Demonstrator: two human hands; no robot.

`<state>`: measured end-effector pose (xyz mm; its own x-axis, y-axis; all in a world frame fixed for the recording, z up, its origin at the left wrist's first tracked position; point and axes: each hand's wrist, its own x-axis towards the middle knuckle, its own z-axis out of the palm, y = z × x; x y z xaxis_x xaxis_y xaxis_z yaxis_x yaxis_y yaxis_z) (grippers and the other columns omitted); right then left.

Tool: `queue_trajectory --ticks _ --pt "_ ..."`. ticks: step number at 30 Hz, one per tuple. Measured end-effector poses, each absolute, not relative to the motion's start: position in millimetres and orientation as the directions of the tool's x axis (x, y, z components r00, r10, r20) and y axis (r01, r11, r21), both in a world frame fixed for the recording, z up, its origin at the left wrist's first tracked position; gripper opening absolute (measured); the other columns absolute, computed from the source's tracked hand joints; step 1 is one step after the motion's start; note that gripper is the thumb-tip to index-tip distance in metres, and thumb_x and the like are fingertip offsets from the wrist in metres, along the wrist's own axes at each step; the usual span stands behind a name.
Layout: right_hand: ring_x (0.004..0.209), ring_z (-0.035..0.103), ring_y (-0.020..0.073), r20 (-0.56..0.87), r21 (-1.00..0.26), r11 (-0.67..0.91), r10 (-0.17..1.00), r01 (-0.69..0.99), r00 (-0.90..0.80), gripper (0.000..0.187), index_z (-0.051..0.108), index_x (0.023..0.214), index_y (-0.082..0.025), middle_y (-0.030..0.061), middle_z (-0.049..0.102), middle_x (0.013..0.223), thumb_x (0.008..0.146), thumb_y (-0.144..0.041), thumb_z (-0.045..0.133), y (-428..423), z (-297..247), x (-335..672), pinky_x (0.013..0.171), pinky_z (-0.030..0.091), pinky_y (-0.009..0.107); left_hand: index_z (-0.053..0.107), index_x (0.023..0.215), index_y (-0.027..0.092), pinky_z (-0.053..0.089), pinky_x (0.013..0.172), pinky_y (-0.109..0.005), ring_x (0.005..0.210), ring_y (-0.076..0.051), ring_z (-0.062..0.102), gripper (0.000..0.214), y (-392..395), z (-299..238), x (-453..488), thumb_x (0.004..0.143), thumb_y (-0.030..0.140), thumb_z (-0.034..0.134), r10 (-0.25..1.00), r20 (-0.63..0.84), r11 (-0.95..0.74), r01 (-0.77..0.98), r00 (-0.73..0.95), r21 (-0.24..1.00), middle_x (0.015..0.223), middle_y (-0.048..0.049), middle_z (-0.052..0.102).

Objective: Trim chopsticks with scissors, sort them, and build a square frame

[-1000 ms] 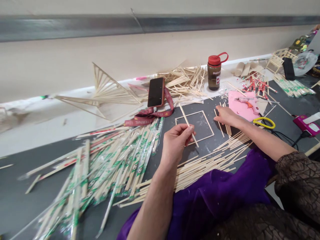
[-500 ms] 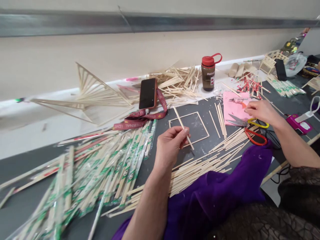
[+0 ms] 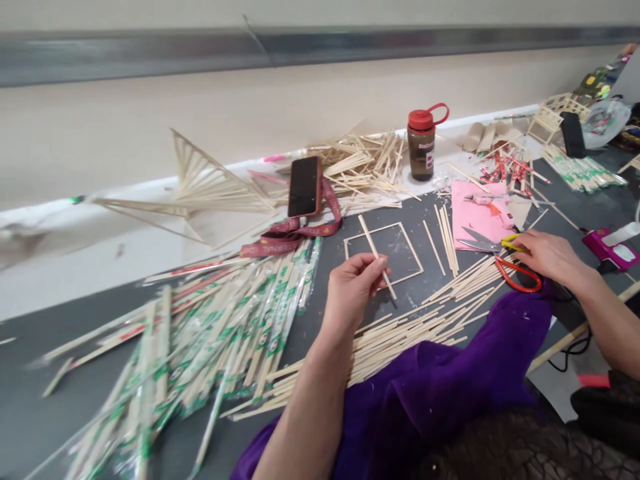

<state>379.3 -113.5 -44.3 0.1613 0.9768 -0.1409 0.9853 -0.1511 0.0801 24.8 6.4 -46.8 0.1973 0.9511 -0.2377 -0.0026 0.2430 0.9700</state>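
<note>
My left hand [image 3: 353, 290] pinches a thin wooden stick [image 3: 373, 245], holding it slanted over a square frame of sticks [image 3: 414, 248] that lies flat on the grey table [image 3: 30, 413]. My right hand [image 3: 547, 255] rests on the handles of the scissors [image 3: 500, 257], which have one red and one yellow loop and open blades; its fingers curl over the handles. Several loose bare sticks [image 3: 443, 230] lie between the frame and the scissors.
A heap of wrapped chopsticks [image 3: 200, 333] covers the left. Bare sticks [image 3: 400, 333] lie by purple cloth [image 3: 440, 387]. Behind stand a phone [image 3: 305, 187] on a red lanyard, a stick fan structure [image 3: 210, 183], a red-capped bottle [image 3: 420, 143], pink paper [image 3: 473, 210] and a magenta device [image 3: 607, 247].
My right hand left the loose sticks beside the frame, swung right past the pink paper and came down on the scissors' handles. The left hand kept its stick in place.
</note>
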Motion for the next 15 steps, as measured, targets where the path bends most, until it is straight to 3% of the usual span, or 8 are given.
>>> queue_trajectory --ticks 15 --pt "0.098 0.065 0.0261 -0.124 0.223 -0.133 0.979 0.966 0.164 0.029 0.068 0.112 -0.021 0.0092 0.07 0.106 0.096 -0.033 0.047 -108 -56 381 0.068 0.042 0.034 0.066 0.072 0.015 0.032 0.039 -0.016 0.044 -0.005 0.05 0.028 9 -44 22 0.062 0.038 0.078 0.975 -0.18 0.188 -0.048 0.13 0.981 0.062 0.0003 0.066"
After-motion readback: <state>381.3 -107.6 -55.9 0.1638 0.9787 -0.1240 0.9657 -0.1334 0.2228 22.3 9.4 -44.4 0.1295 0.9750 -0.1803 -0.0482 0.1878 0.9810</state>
